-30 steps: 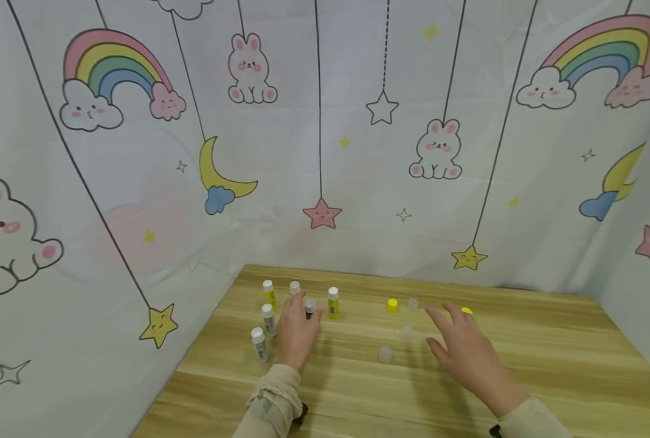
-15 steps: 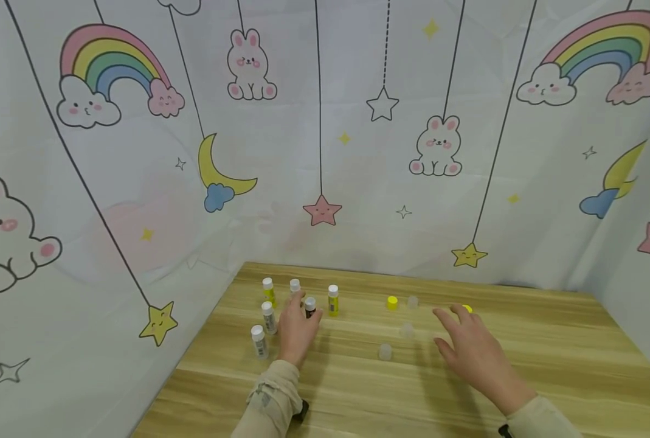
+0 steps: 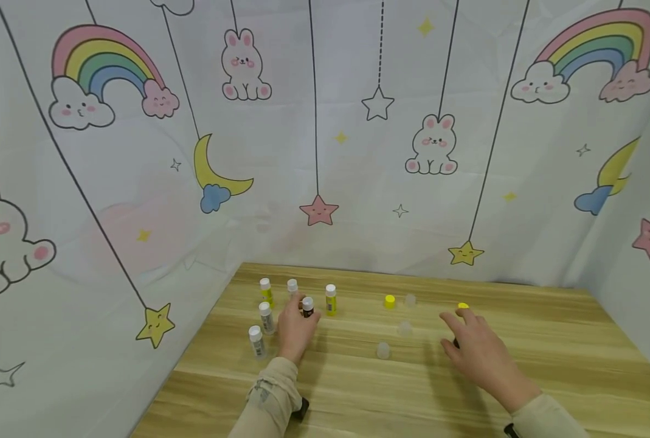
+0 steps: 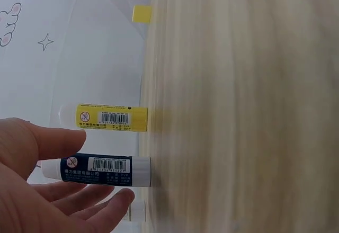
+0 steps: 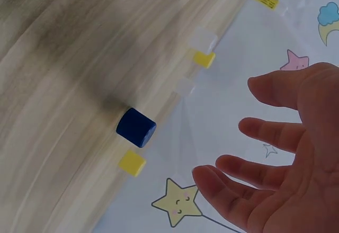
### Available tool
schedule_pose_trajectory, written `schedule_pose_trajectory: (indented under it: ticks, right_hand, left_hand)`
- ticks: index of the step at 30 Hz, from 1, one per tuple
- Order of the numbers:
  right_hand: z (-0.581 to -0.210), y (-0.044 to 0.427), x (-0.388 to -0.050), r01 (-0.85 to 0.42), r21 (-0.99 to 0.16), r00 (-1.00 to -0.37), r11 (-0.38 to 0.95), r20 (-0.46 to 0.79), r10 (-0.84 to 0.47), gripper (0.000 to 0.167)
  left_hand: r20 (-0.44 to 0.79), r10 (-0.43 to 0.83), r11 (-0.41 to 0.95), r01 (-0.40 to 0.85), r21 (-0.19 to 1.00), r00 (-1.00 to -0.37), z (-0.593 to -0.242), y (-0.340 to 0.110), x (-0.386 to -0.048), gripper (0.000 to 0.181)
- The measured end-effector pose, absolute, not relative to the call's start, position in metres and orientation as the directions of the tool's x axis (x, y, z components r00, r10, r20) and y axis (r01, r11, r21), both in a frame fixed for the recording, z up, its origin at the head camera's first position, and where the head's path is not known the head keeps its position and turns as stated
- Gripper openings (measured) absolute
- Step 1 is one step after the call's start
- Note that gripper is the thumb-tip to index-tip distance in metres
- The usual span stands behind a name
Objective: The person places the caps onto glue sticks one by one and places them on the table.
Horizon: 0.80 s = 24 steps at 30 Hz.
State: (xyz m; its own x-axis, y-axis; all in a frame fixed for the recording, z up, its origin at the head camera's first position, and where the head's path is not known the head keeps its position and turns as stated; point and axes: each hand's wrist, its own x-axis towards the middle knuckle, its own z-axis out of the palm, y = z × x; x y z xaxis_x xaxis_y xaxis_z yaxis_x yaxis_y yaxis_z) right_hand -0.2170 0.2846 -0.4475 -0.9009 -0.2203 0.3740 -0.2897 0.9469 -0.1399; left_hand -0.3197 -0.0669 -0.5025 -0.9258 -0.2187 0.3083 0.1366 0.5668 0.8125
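Observation:
In the head view my left hand [image 3: 296, 331] is at a standing dark blue glue stick [image 3: 307, 308]. The left wrist view has the thumb over one side of that dark blue glue stick [image 4: 100, 170], with a gap, and loosely bent fingers on the other side. A yellow glue stick [image 4: 112, 118] stands beside it. My right hand [image 3: 480, 359] hovers over the table's right part, fingers spread and holding nothing. Under it a dark blue cap [image 5: 136, 127] sits on the table near a yellow cap [image 5: 132, 162]; the hand mostly hides the dark cap in the head view.
Several more glue sticks stand left of the left hand, including a white one [image 3: 256, 342] and a yellow one [image 3: 266, 293]. Between the hands lie a yellow cap [image 3: 390, 302] and translucent caps [image 3: 383, 350]. A patterned cloth [image 3: 357, 243] hangs behind the wooden table [image 3: 357, 401].
My right hand has shifted a little to the right, and a bit of the dark cap shows beside its thumb. The left hand stays by the dark blue glue stick, its fingers slightly shifted.

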Motion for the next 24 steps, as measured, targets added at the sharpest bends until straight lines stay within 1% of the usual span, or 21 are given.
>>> schedule_pose_trajectory:
  ticks: [6,17,24]
  right_hand:
    - [-0.455,0.290,-0.220,-0.278,-0.143,-0.905,0.950,0.370,-0.209,0.045]
    - [-0.462,0.297,-0.225,-0.263,-0.150,-0.921,0.953,0.333,-0.202,0.040]
    - [-0.470,0.302,-0.228,-0.251,-0.154,-0.927,0.956,0.322,-0.191,0.040]
  left_hand:
    - [0.297,-0.222,0.559,0.128,0.819,-0.929,-0.506,-0.068,-0.323,0.040]
    - [0.249,-0.219,0.543,0.095,0.834,-0.943,-0.498,-0.068,-0.320,0.036]
    - [0.221,-0.203,0.539,0.080,0.838,-0.954,-0.497,-0.068,-0.319,0.031]
